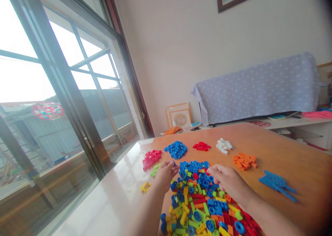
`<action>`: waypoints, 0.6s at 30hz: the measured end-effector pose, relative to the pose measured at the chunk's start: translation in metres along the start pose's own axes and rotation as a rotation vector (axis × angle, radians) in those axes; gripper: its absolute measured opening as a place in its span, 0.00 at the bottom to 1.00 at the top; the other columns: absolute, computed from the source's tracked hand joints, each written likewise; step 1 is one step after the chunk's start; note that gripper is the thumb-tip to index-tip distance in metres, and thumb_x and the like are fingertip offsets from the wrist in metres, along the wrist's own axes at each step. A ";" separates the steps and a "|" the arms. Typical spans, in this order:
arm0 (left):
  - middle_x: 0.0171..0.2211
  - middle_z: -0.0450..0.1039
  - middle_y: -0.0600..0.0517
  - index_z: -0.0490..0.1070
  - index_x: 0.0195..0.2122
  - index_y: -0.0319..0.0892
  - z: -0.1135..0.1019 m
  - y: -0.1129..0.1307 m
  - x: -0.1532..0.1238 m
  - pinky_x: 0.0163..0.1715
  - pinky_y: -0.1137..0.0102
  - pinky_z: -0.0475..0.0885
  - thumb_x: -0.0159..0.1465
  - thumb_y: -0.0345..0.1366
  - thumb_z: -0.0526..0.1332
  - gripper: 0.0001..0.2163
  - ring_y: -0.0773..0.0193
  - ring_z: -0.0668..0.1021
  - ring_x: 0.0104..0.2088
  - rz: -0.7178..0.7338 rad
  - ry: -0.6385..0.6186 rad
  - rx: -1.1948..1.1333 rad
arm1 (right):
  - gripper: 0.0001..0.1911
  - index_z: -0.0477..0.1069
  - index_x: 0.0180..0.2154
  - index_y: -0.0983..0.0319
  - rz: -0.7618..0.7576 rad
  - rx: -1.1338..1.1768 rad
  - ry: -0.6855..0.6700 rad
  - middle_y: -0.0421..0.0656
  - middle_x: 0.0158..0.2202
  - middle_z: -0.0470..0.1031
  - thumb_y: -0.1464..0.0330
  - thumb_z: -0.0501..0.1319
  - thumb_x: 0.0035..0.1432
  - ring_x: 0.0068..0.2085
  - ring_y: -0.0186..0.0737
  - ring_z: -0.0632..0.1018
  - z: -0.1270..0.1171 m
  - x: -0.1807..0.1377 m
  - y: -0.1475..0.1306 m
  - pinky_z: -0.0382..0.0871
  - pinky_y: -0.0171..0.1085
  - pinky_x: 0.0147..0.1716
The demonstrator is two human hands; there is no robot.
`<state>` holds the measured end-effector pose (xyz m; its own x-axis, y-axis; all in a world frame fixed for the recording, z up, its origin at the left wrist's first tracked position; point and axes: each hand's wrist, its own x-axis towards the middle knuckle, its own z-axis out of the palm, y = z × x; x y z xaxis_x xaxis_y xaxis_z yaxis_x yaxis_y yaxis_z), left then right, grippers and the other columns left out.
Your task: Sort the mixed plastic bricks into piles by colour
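A big mixed pile of toy building bricks (197, 208) in blue, yellow, green, red and orange covers the near part of the table, with round blue wheel-like pieces among them. My left hand (166, 175) is at the pile's far left edge, its fingers closed on a small blue toy brick (174, 164). Over the pile's far right side, my right hand (225, 178) has thumb and forefinger pinched together. A bit of red shows by those fingertips, but whether it is held or lies in the pile is unclear.
Sorted heaps lie around the pile: pink bricks (151, 159), blue bricks (176, 149), red bricks (201, 146), white bricks (224, 145), orange bricks (245, 161), long blue pieces (277, 184), yellow bricks (145, 186) and green bricks (155, 170). A window (95, 76) borders the table's left.
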<state>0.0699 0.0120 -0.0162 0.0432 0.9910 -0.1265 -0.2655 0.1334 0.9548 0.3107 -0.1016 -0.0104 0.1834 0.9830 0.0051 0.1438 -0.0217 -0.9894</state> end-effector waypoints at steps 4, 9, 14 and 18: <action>0.28 0.73 0.51 0.72 0.35 0.38 0.000 0.007 0.019 0.33 0.74 0.73 0.58 0.41 0.72 0.13 0.69 0.77 0.29 0.058 0.053 0.170 | 0.21 0.67 0.27 0.59 -0.024 -0.042 0.007 0.35 0.23 0.65 0.50 0.56 0.59 0.21 0.31 0.62 -0.003 -0.003 -0.005 0.56 0.33 0.22; 0.24 0.68 0.56 0.75 0.36 0.38 0.001 0.011 0.054 0.26 0.75 0.65 0.56 0.45 0.71 0.16 0.71 0.70 0.24 0.124 0.144 0.341 | 0.20 0.68 0.28 0.59 -0.094 -0.130 0.003 0.36 0.24 0.64 0.51 0.54 0.62 0.25 0.33 0.64 -0.005 -0.007 -0.012 0.57 0.34 0.25; 0.31 0.73 0.53 0.74 0.41 0.36 0.005 0.004 0.091 0.31 0.71 0.73 0.66 0.43 0.64 0.13 0.68 0.76 0.30 0.088 0.205 0.446 | 0.20 0.66 0.27 0.59 -0.191 -0.241 0.044 0.37 0.24 0.63 0.52 0.53 0.64 0.29 0.36 0.65 -0.004 -0.002 -0.006 0.58 0.35 0.29; 0.49 0.74 0.47 0.70 0.52 0.39 0.010 -0.003 0.116 0.43 0.61 0.77 0.69 0.41 0.61 0.15 0.60 0.78 0.44 0.050 0.235 0.465 | 0.21 0.63 0.26 0.59 -0.242 -0.272 0.054 0.36 0.23 0.59 0.52 0.51 0.65 0.29 0.37 0.63 -0.002 0.000 -0.002 0.56 0.34 0.28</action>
<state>0.0851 0.1264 -0.0310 -0.1900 0.9782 -0.0841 0.1966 0.1218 0.9729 0.3123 -0.1023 -0.0076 0.1628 0.9546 0.2496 0.4415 0.1557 -0.8836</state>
